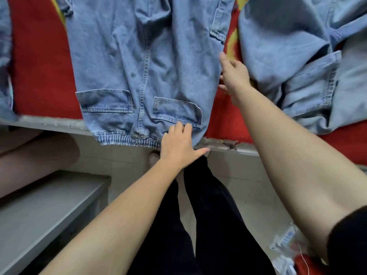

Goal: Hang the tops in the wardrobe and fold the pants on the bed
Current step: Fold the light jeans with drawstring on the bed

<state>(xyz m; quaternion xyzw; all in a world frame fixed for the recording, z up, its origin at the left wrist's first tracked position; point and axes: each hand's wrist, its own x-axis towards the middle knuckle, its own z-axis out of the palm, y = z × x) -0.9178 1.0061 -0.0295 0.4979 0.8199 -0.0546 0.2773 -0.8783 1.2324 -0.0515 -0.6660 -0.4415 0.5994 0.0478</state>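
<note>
— Denim first: where do we have the pale blue denim pants with the elastic waistband point(143, 62)?

— We have them spread flat on the red bed cover point(41, 62), pockets up, the gathered waistband hanging just over the near edge of the bed.

— And our left hand point(178, 144)?

— It lies palm down on the waistband end, beside the right-hand pocket flap, fingers spread and flat, gripping nothing.

— Our right hand point(233, 75)?

— It reaches to the right side seam of the pants. The thumb sticks up, and the fingers curl at the fabric edge; we cannot tell whether they pinch it.

— What else do we see?

— A second pale denim garment point(294, 56) lies crumpled to the right, near the right hand. Our black trouser legs point(208, 215) stand on the pale tiled floor point(238, 185).
</note>
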